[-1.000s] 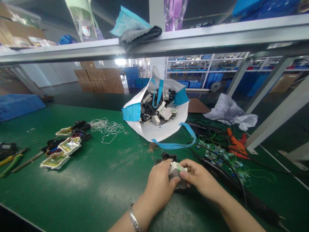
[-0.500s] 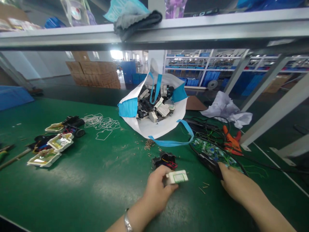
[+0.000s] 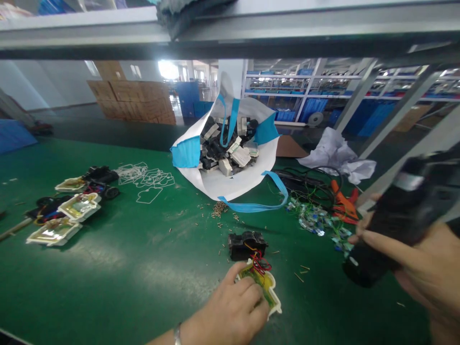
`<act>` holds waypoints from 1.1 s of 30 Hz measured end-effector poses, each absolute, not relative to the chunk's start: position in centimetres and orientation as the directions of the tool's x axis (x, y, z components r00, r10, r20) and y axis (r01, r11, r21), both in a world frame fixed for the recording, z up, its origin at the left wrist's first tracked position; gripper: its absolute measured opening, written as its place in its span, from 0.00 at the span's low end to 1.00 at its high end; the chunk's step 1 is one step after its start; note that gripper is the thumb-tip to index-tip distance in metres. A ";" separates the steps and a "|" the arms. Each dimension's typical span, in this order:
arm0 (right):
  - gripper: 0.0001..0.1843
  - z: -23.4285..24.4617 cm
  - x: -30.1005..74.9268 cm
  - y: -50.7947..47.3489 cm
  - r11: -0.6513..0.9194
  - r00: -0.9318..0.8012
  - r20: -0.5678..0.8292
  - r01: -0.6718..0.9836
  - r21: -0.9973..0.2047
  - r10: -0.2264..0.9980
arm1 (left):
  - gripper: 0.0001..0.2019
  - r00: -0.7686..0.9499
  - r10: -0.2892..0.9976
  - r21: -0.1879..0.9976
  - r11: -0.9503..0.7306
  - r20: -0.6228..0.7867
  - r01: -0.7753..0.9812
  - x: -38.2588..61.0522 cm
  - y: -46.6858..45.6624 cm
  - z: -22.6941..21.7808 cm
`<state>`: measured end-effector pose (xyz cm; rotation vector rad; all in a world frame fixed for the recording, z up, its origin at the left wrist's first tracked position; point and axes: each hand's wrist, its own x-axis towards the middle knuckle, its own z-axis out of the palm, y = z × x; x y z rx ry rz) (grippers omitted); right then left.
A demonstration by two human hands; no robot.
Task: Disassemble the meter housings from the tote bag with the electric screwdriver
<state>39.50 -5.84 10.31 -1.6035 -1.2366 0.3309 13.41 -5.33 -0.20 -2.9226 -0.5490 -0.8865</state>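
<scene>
My left hand has its fingers curled over a white plastic housing, which lies open side up with a yellowish-green filled board inside. Red and yellow wires run from it to a black plastic housing just behind. Off to the right, my right hand is wrapped around a black handheld tool, raised close to the camera and blurred, so its exact kind is unclear. Small screws lie in a heap beyond the black housing, with a few loose ones nearer my right hand.
A white and blue bag full of black and white housings lies at the back. Opened units and thin white gaskets are on the left. Small circuit boards, orange-handled pliers, and crumpled paper occupy the right.
My left hand has turned the white housing over from label side to board side and brought it nearer me. My right hand has lifted the black tool off the table, up and rightward.
</scene>
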 end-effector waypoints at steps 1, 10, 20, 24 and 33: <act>0.15 10.8 38.5 -5.9 0.184 0.430 0.391 0.448 -0.875 0.814 | 0.09 0.770 0.324 0.070 -0.936 0.550 0.344 13.4 -5.3 -0.3; 0.19 9.7 30.3 -3.9 0.390 0.481 0.318 -0.054 -0.919 0.817 | 0.11 0.720 0.365 0.213 -0.931 0.591 0.298 13.4 -4.8 -1.4; 0.19 7.4 29.7 -2.6 0.395 0.484 0.337 -0.019 -0.918 0.807 | 0.09 0.737 0.426 0.316 -0.901 0.525 0.296 13.6 -4.6 -2.3; 0.19 7.5 29.6 -2.2 0.419 0.507 0.346 -0.033 -0.907 0.789 | 0.08 0.744 0.411 0.308 -0.908 0.527 0.284 13.5 -4.5 -2.6; 0.19 7.6 29.5 -1.8 0.417 0.542 0.316 -0.070 -0.906 0.779 | 0.07 0.737 0.401 0.299 -0.913 0.544 0.276 13.6 -4.5 -2.7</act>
